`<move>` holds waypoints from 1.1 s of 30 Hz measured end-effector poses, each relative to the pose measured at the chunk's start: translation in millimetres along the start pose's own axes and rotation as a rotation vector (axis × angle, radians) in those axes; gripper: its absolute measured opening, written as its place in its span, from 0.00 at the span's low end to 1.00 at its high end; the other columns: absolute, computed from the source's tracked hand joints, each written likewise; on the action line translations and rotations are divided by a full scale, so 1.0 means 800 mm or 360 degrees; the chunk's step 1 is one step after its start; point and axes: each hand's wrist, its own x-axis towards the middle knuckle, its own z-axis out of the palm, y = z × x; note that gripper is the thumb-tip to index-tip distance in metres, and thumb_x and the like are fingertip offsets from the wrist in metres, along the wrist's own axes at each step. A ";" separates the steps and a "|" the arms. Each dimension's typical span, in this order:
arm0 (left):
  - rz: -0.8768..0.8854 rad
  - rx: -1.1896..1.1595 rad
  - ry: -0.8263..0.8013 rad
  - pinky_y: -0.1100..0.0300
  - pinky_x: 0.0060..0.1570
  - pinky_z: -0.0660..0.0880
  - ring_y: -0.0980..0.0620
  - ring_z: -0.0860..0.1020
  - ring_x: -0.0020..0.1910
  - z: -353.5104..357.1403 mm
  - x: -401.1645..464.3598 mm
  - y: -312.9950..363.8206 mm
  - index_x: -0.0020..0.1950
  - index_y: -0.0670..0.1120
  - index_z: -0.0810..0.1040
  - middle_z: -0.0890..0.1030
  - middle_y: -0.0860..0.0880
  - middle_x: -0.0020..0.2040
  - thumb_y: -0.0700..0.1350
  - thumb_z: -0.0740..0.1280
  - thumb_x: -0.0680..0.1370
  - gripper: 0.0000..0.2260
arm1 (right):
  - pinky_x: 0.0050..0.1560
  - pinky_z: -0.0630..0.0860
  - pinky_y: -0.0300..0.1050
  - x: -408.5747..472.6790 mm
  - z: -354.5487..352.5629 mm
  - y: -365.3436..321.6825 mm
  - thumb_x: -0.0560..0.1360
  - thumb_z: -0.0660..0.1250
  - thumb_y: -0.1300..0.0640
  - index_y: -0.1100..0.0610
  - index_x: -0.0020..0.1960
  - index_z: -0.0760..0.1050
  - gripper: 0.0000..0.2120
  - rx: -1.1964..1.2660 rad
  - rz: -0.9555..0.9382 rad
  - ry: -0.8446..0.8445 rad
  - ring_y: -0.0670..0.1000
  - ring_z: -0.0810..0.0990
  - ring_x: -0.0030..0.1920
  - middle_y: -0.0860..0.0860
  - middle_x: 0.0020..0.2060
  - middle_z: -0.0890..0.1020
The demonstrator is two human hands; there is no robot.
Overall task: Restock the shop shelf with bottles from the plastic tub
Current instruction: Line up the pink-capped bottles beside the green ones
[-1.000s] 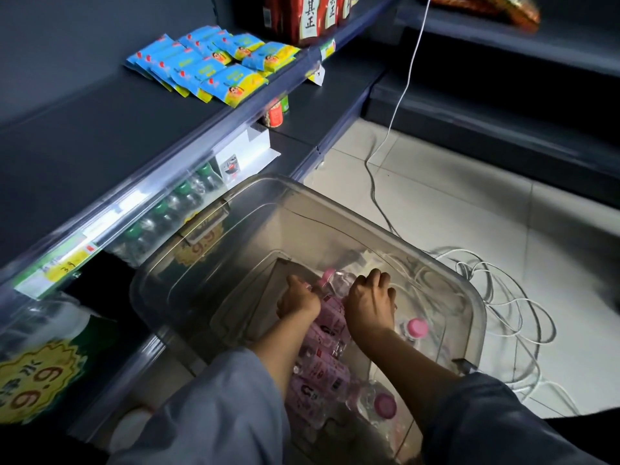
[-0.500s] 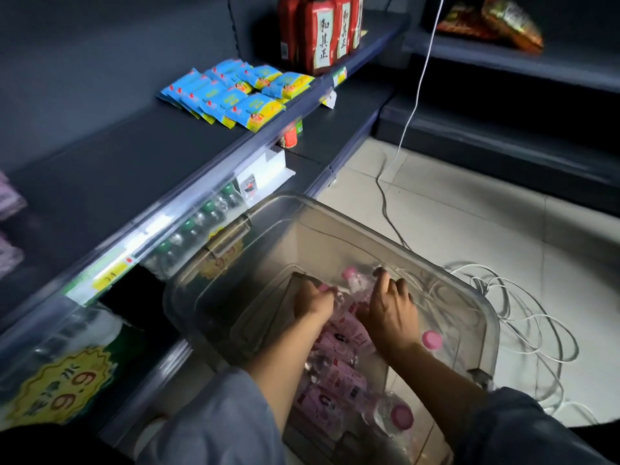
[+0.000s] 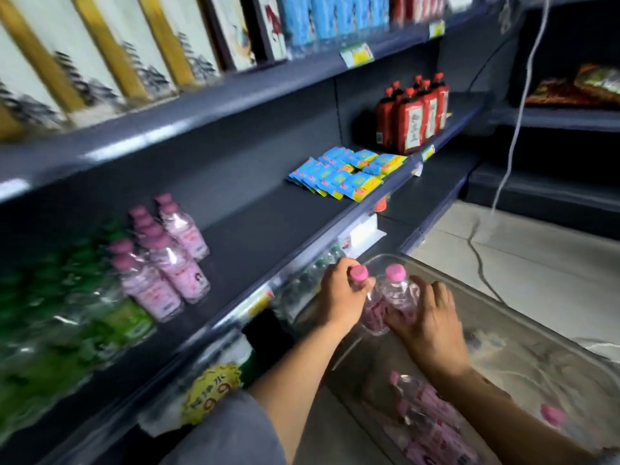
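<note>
two hands lifting pink-capped bottles above the plastic tub (image 3: 523,317): left hand (image 3: 340,298) gripping one bottle (image 3: 370,305) by its neck, right hand (image 3: 427,318) curling round the other bottle (image 3: 401,292). more pink-capped bottles (image 3: 426,417) lying in the tub; a pink-capped group (image 3: 167,256) standing on the shelf (image 3: 255,236).

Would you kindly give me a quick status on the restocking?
Left hand and right hand each grip a pink-capped bottle, lifted above the tub. Shelf space beside the stocked pink bottles open.
</note>
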 end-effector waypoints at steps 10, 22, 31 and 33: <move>0.0152 0.0393 0.0318 0.54 0.47 0.78 0.51 0.80 0.43 -0.208 0.061 -0.015 0.50 0.50 0.80 0.83 0.51 0.45 0.41 0.74 0.70 0.11 | 0.55 0.73 0.54 0.068 0.071 -0.179 0.68 0.77 0.52 0.54 0.68 0.69 0.32 0.0448 -0.0339 0.0033 0.60 0.72 0.56 0.53 0.52 0.72; 0.0038 0.0487 0.0465 0.48 0.46 0.81 0.50 0.83 0.42 -0.318 0.129 -0.025 0.42 0.56 0.78 0.85 0.52 0.42 0.45 0.77 0.69 0.10 | 0.53 0.76 0.53 0.123 0.122 -0.277 0.70 0.73 0.50 0.52 0.73 0.66 0.34 0.0510 -0.0356 -0.0070 0.54 0.73 0.54 0.49 0.51 0.68; -0.0037 0.0806 0.0609 0.63 0.46 0.73 0.50 0.81 0.48 -0.359 0.129 -0.028 0.51 0.50 0.83 0.85 0.50 0.47 0.46 0.75 0.72 0.08 | 0.54 0.76 0.52 0.136 0.163 -0.305 0.69 0.73 0.48 0.51 0.72 0.67 0.34 0.0545 -0.0367 -0.0211 0.55 0.72 0.57 0.50 0.52 0.70; -0.0076 0.1003 0.0618 0.61 0.50 0.71 0.48 0.80 0.52 -0.373 0.130 -0.023 0.52 0.50 0.84 0.85 0.49 0.50 0.48 0.74 0.73 0.09 | 0.56 0.75 0.52 0.138 0.172 -0.310 0.70 0.73 0.47 0.51 0.73 0.67 0.34 0.0550 -0.0354 -0.0238 0.56 0.71 0.58 0.51 0.53 0.70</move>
